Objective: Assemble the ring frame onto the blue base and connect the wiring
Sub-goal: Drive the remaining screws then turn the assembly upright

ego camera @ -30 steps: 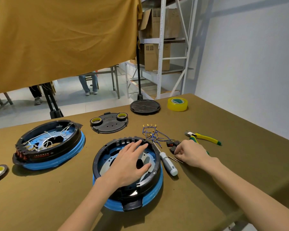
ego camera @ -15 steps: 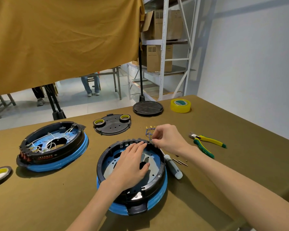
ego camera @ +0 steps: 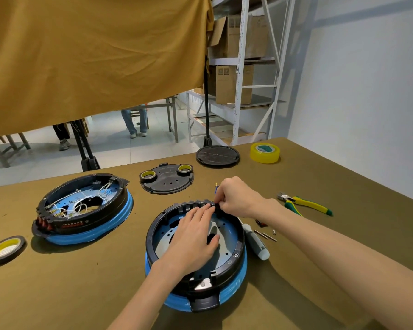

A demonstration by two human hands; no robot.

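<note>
A black ring frame [ego camera: 239, 246] sits on the blue base [ego camera: 236, 279] in front of me on the olive table. My left hand [ego camera: 193, 241] lies flat inside the ring, fingers straight, tips near the far rim. My right hand [ego camera: 236, 198] pinches a small black connector [ego camera: 217, 207] at the ring's slotted far rim; its blue wires [ego camera: 215, 188] trail out behind the hand, mostly hidden.
A second ring-and-blue-base unit with white wiring [ego camera: 81, 210] stands at the left. A black plate with two tape rolls [ego camera: 167, 178], a black disc [ego camera: 217, 156], yellow tape [ego camera: 264, 152], pliers [ego camera: 303, 206], a screwdriver [ego camera: 256, 241], loose pins [ego camera: 267, 235] and another tape roll [ego camera: 5, 248] lie around.
My right hand left the table beside the screwdriver, picked up the wired connector and carried it to the ring's far rim. My left hand slid slightly toward that rim.
</note>
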